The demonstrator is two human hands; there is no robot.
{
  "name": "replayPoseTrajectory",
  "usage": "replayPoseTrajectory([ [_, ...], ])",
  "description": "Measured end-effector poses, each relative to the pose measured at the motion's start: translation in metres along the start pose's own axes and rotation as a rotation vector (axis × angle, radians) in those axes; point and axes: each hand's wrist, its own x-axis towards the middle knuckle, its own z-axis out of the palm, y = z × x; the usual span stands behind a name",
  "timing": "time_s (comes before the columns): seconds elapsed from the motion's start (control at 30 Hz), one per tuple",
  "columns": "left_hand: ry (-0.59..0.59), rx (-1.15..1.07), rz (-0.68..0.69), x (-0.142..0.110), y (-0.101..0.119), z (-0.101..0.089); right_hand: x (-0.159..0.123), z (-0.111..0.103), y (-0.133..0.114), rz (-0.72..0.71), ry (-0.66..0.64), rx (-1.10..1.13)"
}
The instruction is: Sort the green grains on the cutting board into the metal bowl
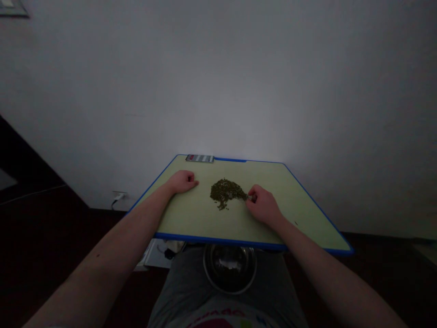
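Observation:
A loose pile of small dark green grains, like dried beans or lentils point(223, 191), is spread on the pale yellow table point(205, 223) with blue edging. My left hand point(182, 181) rests on the table left of the pile, fingers curled and thumb pointing toward it, with nothing visible in it. At the pile's right end is my right hand point(261, 203), its fingers pinched together. A small shiny bit shows at those fingertips, touching the tail of the grains; its kind is too small and dark to tell.
A phone point(200, 158) lies at the table's far left edge, near the wall point(232, 82). Below the front edge, a metal bowl point(230, 288) sits on my lap with dark contents. A plug with a cable point(119, 196) is in the wall at left.

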Motion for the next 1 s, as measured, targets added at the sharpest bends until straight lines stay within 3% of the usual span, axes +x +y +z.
replayPoseTrajectory([
  [0.4, 0.004, 0.010, 0.001, -0.0012, 0.0029, -0.0029, -0.0023, 0.0014, -0.0074, -0.127, -0.123, 0.161],
  [1.0, 0.005, 0.035, -0.001, -0.0004, 0.0014, -0.0006, -0.0027, 0.0022, -0.0071, -0.245, -0.246, 0.191],
])
